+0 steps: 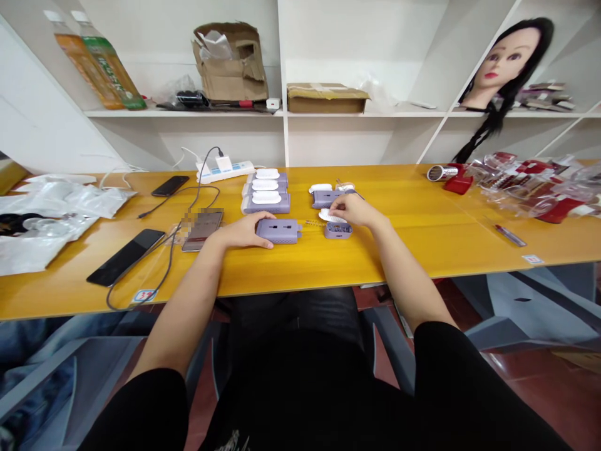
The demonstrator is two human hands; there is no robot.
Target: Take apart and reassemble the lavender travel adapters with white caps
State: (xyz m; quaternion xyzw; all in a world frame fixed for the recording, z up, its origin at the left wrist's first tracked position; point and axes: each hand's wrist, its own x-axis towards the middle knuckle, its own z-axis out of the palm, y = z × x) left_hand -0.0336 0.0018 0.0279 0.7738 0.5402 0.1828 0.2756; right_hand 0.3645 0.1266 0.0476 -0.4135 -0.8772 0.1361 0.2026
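My left hand [246,230] has its thumb and fingers around the left end of a purple rectangular case [284,232] with dark slots on top, lying on the table. My right hand [354,208] pinches a white ribbed oval piece [326,215]. Just in front of those fingers sits a small purple oval housing [338,233], its inside exposed. Small yellowish bits [313,223] lie between the case and the housing. Behind my right hand is another purple case [322,199], with a white oval piece [320,188] beyond it.
Several purple cases with white oval tops [266,198] stand at back left. A power strip [230,170], cables and phones [126,255] lie left, near plastic bags [28,244]. Red-and-clear plastic parts [530,178] and a pen [510,235] are right. Shelves [328,141] rise behind.
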